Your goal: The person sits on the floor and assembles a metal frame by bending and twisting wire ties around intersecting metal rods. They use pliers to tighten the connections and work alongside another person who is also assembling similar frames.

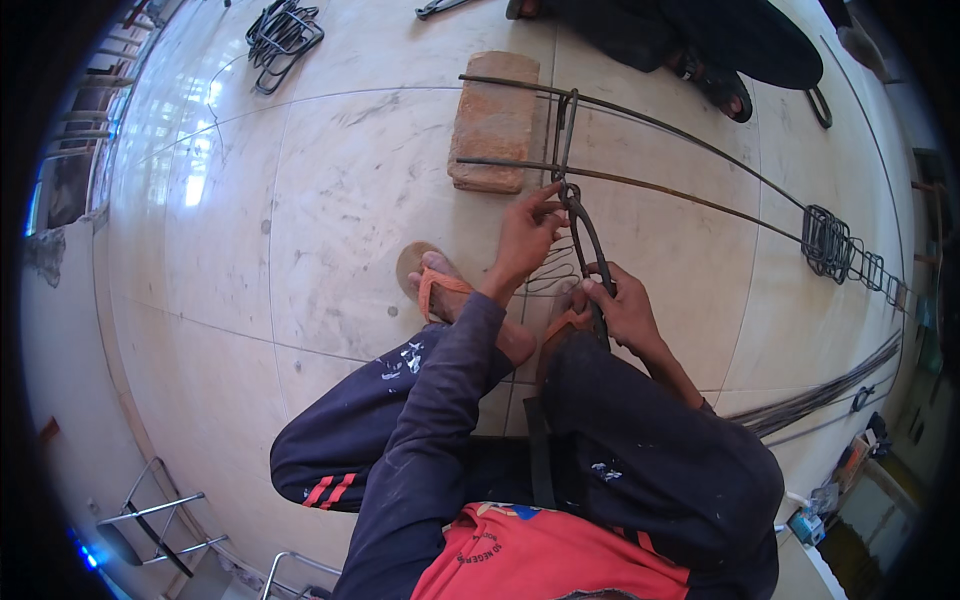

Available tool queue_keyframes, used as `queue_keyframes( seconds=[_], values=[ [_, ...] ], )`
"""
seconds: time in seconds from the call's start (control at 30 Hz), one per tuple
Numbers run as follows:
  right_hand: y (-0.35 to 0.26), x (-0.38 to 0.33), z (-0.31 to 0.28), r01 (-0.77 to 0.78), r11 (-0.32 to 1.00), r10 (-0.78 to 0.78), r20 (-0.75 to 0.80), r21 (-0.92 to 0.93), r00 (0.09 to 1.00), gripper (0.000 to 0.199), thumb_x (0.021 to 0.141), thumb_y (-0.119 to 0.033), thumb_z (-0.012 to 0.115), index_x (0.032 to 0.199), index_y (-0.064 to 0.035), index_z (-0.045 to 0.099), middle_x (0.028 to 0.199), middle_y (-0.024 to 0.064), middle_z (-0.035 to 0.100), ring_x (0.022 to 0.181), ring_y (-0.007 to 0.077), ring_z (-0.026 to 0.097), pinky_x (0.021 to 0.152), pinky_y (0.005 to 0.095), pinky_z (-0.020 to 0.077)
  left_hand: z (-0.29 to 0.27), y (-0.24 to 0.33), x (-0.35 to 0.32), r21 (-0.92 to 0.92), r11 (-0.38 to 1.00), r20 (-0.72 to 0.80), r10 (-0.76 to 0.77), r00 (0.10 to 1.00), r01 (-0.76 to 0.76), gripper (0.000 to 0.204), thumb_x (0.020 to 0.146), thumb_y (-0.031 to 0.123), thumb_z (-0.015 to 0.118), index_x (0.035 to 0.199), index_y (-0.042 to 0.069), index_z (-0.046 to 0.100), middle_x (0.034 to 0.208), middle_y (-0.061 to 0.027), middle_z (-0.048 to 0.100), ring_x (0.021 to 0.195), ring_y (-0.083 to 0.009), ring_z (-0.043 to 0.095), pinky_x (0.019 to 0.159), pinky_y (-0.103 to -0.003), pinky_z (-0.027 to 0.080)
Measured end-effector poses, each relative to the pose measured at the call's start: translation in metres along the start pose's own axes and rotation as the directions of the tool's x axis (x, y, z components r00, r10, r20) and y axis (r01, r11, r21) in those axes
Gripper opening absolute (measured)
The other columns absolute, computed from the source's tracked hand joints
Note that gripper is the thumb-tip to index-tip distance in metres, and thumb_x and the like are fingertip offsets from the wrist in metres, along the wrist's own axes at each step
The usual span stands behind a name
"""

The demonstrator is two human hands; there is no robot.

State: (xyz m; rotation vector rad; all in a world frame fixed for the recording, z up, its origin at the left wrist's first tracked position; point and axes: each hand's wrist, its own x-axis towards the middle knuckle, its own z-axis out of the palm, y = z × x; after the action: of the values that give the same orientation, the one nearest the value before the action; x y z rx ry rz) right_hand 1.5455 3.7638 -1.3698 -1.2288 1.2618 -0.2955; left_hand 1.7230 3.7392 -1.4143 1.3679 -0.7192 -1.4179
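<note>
Two long steel bars [680, 185] run side by side to the right, their left ends resting on a brick [493, 125]. Around both bars near the brick stands a bent steel stirrup [568, 130]. My right hand [625, 308] is closed round the handles of dark pincers [590, 235], whose head meets the near bar at the stirrup's corner. Just left of that head is my left hand [530, 235], its fingers bent together at the joint; what they pinch is too small to tell. Thin bent wires [555, 268] show on the floor between my hands.
More stirrups [828, 243] hang bunched on the bars farther right. A pile of stirrups [283, 38] lies at the far left. Another person's sandalled foot [725, 95] is beyond the bars. A bundle of thin rods [825, 385] lies at right; a metal-framed chair [165, 520] stands lower left.
</note>
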Motion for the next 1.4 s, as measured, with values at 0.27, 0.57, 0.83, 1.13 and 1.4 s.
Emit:
queue_keyframes(
  seconds=[0.27,0.57,0.83,1.13,1.4],
  values=[
    [-0.026,-0.011,-0.011,-0.223,0.969,0.206,0.149,0.107,0.967,0.036,0.091,-0.010,0.049,0.125,-0.0004,0.042,0.092,0.0144,0.062,0.080,0.0190,0.064,0.063,0.0275,0.0555,0.001,-0.015,0.002,-0.025,0.999,0.041,0.032,0.999,-0.031,0.042,0.086,0.000,0.053,0.128,0.001,0.049,0.101,-0.0143,0.066,0.078,-0.0130,0.062,0.071,-0.025,0.050],
    [-0.006,-0.007,-0.010,-0.202,0.943,0.142,0.229,0.264,0.963,0.053,0.088,0.004,0.034,0.139,-0.0089,0.029,0.124,0.0226,0.046,0.110,0.0293,0.053,0.090,0.0367,0.0515,-0.004,0.001,-0.002,0.250,0.967,-0.012,0.040,0.999,-0.036,0.034,0.085,0.009,0.059,0.118,0.000,0.059,0.086,-0.0113,0.069,0.070,-0.0109,0.061,0.067,-0.025,0.049],
    [-0.023,-0.003,-0.018,-0.147,0.966,0.089,0.257,0.215,0.962,0.058,0.087,0.001,0.038,0.142,-0.0116,0.026,0.126,0.0267,0.044,0.109,0.0300,0.052,0.090,0.0377,0.0510,-0.007,0.001,-0.006,0.342,0.938,-0.074,0.083,0.994,-0.053,0.029,0.083,0.011,0.063,0.109,-0.002,0.064,0.077,-0.0126,0.068,0.064,-0.0117,0.061,0.062,-0.026,0.048],
    [-0.030,0.000,-0.005,0.006,0.980,0.005,0.058,-0.197,0.998,0.055,0.088,-0.006,0.043,0.141,-0.0126,0.030,0.084,0.0125,0.058,0.073,0.0192,0.059,0.071,0.0317,0.0474,-0.005,0.000,-0.008,0.630,0.722,-0.037,0.395,0.918,-0.285,0.022,0.082,0.009,0.061,0.103,0.003,0.068,0.081,-0.0202,0.065,0.069,-0.0282,0.065,0.063,-0.034,0.049],
    [0.006,0.013,0.031,0.075,0.960,-0.115,-0.135,-0.271,0.984,0.046,0.091,-0.014,0.047,0.133,-0.0002,0.036,0.089,0.0251,0.061,0.084,0.0371,0.062,0.076,0.0408,0.0451,-0.010,0.006,-0.009,0.678,0.693,-0.001,0.334,0.943,-0.244,0.022,0.082,0.008,0.060,0.102,0.003,0.068,0.088,-0.0195,0.066,0.077,-0.0304,0.065,0.069,-0.034,0.049]
  ],
)
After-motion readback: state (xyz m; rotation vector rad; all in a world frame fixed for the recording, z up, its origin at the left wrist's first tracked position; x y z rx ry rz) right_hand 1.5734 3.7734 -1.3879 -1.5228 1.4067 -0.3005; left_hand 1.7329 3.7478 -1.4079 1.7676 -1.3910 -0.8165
